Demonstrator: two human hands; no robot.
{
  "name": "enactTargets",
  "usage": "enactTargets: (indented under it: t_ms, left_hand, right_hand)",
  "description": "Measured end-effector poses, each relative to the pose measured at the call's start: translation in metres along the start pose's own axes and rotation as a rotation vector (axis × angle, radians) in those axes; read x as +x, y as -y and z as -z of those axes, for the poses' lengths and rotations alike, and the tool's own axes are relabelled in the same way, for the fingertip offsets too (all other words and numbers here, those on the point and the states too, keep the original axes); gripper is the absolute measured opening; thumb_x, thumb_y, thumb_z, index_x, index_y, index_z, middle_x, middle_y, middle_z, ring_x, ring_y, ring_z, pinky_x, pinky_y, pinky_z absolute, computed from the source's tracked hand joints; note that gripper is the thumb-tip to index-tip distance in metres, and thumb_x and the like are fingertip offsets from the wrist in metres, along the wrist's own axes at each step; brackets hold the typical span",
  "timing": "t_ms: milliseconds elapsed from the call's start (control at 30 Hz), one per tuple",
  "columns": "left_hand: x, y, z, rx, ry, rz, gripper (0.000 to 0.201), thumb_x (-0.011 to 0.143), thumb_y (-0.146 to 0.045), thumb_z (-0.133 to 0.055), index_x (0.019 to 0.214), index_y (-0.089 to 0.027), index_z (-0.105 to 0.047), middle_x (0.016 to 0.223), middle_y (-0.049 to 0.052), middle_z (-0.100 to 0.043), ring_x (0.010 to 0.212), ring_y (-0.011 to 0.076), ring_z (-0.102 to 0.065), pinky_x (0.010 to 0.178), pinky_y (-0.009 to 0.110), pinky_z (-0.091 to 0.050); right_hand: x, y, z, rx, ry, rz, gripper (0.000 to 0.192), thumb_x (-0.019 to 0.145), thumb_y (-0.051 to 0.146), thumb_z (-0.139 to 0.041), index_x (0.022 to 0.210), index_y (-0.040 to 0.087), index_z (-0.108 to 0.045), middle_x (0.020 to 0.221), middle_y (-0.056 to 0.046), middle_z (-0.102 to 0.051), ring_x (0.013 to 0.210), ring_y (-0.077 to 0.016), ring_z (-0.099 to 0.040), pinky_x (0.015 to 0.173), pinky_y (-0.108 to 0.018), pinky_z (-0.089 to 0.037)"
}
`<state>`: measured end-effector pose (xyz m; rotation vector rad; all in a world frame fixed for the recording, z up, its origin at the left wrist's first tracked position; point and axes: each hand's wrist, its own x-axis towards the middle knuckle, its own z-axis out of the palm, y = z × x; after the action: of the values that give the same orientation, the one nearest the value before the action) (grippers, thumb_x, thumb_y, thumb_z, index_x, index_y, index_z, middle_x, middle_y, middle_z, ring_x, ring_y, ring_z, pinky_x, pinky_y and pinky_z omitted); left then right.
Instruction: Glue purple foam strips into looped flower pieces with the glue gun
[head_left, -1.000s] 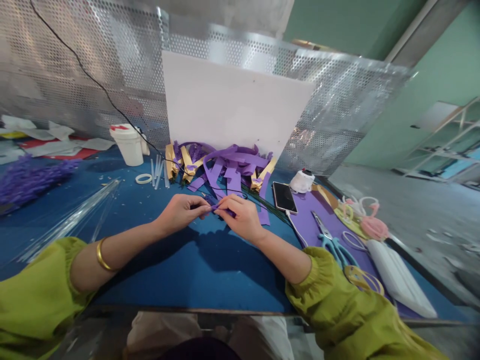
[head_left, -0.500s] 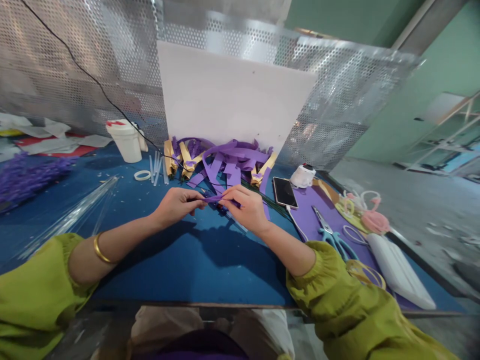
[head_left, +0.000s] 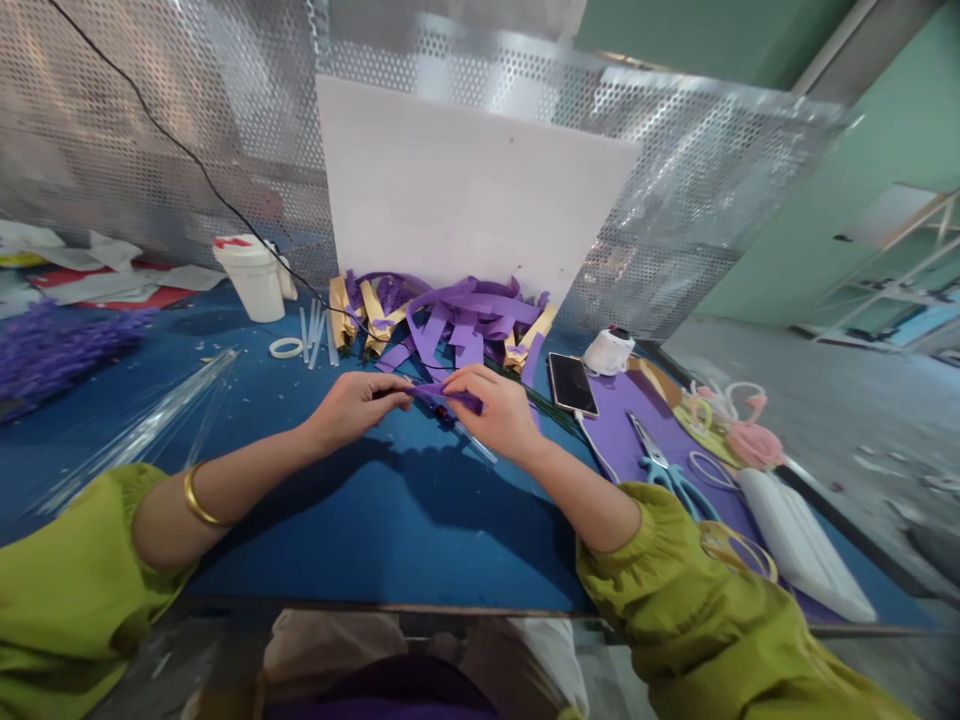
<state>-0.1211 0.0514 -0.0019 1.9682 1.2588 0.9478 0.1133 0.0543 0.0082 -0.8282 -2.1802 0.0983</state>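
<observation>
Purple, narrow and a little creased, the strip [head_left: 426, 391] spans the gap between my hands, above the blue table [head_left: 375, 560]. My left hand [head_left: 358, 403] pinches one end between thumb and fingers; my right hand [head_left: 496, 410] pinches it further along, where it seems to fold inward, though my fingers hide that part. Purple ribbons [head_left: 469, 349] lie heaped beyond.

The blue surface [head_left: 315, 570] is bounded along its far edge by a perforated metal screen [head_left: 697, 210] with a reflective finish; a plain white board [head_left: 480, 180] stands upright before it, near mid-edge. Beyond the right edge, a grey floor [head_left: 795, 385] extends to a green wall [head_left: 885, 150]. A light-coloured rack [head_left: 892, 298] stands past the far right corner.
</observation>
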Motion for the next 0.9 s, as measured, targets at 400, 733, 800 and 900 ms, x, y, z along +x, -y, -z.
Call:
enactTargets:
  t_ms: [400, 733, 800, 900]
  left_hand:
    - [0.021, 0.02, 0.039, -0.05, 0.35, 0.259, 0.023, 0.064, -0.04, -0.073, 0.074, -0.02, -0.079, 0.071, 0.004, -0.075, 0.058, 0.0159, -0.063, 0.047, 0.02, -0.042]
    - [0.016, 0.026, 0.034, 0.056, 0.385, 0.282, 0.024, 0.062, -0.038, -0.073, 0.077, -0.021, -0.08, 0.06, 0.004, -0.07, 0.059, 0.0188, -0.065, 0.046, 0.021, -0.044]
    - [0.016, 0.027, 0.033, 0.072, 0.39, 0.254, 0.025, 0.064, -0.038, -0.071, 0.079, -0.021, -0.08, 0.061, 0.004, -0.07, 0.059, 0.0191, -0.065, 0.047, 0.022, -0.045]
    - [0.017, 0.03, 0.031, 0.085, 0.391, 0.207, 0.026, 0.066, -0.038, -0.069, 0.081, -0.021, -0.081, 0.065, 0.003, -0.072, 0.06, 0.0183, -0.065, 0.053, 0.024, -0.047]
  right_hand:
    - [0.013, -0.009, 0.064, 0.379, 0.835, -0.313, 0.015, 0.078, 0.026, -0.069, 0.092, 0.019, -0.069, 0.076, 0.001, -0.072, 0.061, -0.0113, -0.063, 0.055, -0.022, -0.047]
    - [0.006, -0.035, 0.012, -0.228, 0.41, -0.07, 0.029, 0.084, 0.007, -0.056, 0.109, 0.016, -0.067, 0.111, -0.011, -0.07, 0.099, -0.0221, -0.065, 0.085, -0.035, -0.049]
    - [0.002, -0.047, -0.002, -0.349, 0.456, 0.062, 0.045, 0.084, 0.002, -0.048, 0.125, 0.014, -0.06, 0.125, -0.015, -0.065, 0.111, -0.0245, -0.06, 0.094, -0.04, -0.045]
    - [-0.002, -0.056, -0.013, -0.456, 0.52, 0.124, 0.055, 0.085, 0.002, -0.041, 0.14, 0.01, -0.048, 0.123, -0.018, -0.063, 0.106, -0.0254, -0.06, 0.092, -0.04, -0.043]
